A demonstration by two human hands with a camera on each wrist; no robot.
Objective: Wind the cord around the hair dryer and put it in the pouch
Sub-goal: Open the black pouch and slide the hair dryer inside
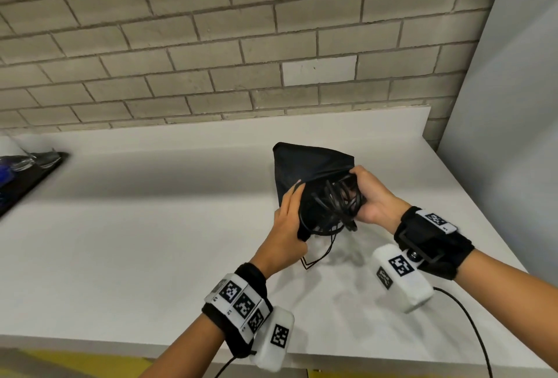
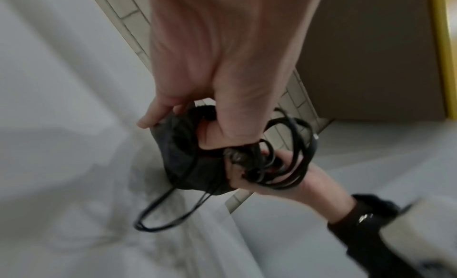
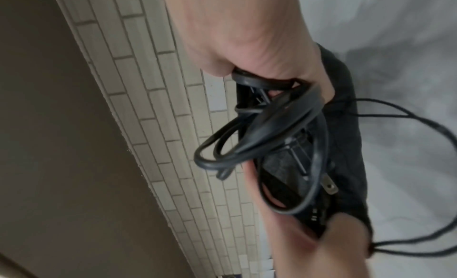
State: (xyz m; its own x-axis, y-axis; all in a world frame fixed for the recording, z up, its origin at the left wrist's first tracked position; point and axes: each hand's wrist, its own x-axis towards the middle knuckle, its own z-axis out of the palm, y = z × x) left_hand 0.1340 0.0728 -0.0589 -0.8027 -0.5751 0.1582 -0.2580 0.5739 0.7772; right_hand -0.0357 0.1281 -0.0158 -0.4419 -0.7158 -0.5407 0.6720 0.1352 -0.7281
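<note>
A black drawstring pouch [image 1: 311, 163] lies on the white counter [image 1: 151, 226] with its mouth turned toward me. My left hand [image 1: 290, 220] grips the left rim of the mouth; the left wrist view shows thumb and fingers pinching the pouch fabric [image 2: 178, 151]. My right hand [image 1: 371, 196] holds the black hair dryer [image 3: 284, 165] with its looped cord [image 1: 332, 202] in the mouth, fingers curled round the loops of cord [image 3: 259, 129]. Most of the dryer body is hidden by cord and fabric. A plug prong [image 3: 403, 188] shows. The pouch's drawstring [image 1: 314, 259] hangs loose toward me.
A black tray [image 1: 27, 172] with clear and blue items sits at the counter's far left edge. A grey brick wall [image 1: 241, 45] backs the counter and a pale panel [image 1: 498, 136] bounds it on the right. The counter's front edge is just below my wrists.
</note>
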